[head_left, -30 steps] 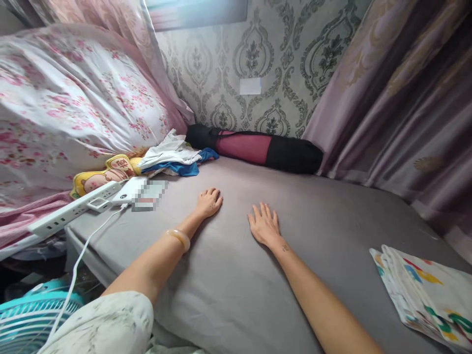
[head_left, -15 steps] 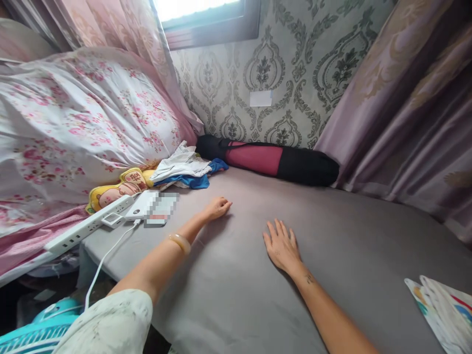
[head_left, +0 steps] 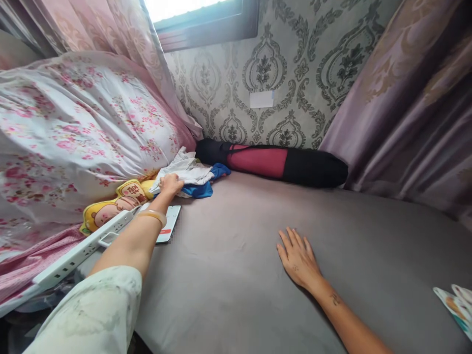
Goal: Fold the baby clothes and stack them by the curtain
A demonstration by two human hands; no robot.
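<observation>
My left hand (head_left: 171,184) has its fingers closed on the near edge of a white garment (head_left: 191,170) at the top of a small clothes pile. Under that garment lies blue clothing (head_left: 199,190). A bangle (head_left: 153,216) circles my left wrist. My right hand (head_left: 298,258) rests palm down on the grey sheet (head_left: 236,280), fingers spread and holding nothing. Below my left forearm a phone (head_left: 171,228) with a lit screen is partly covered from view.
A black and red long bag (head_left: 258,162) lies along the wall. At left are a yellow plush toy (head_left: 106,212), a white power strip (head_left: 73,260) and floral bedding (head_left: 88,132). Folded printed cloth (head_left: 455,307) sits at the right edge. Curtains (head_left: 401,108) hang at right.
My left hand has moved left and away from me, from the bare sheet to the white garment, and closed on it. My right hand sits slightly further right and lower in view.
</observation>
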